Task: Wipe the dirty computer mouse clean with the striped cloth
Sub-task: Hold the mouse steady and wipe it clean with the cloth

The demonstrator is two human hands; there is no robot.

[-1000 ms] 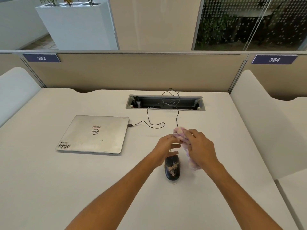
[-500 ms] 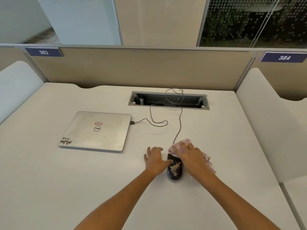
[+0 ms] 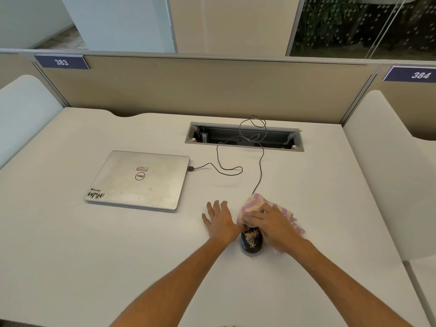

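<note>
My left hand (image 3: 221, 220) lies flat, fingers apart, touching the mouse's (image 3: 251, 241) left side on the surface (image 3: 118, 256). My right hand (image 3: 271, 224) presses the striped cloth (image 3: 253, 205) on the mouse's front. I should rub back over the crumbs.

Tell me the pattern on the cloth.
Pale yellow and lilac stripes on the cloth, seen in the head view.
</note>
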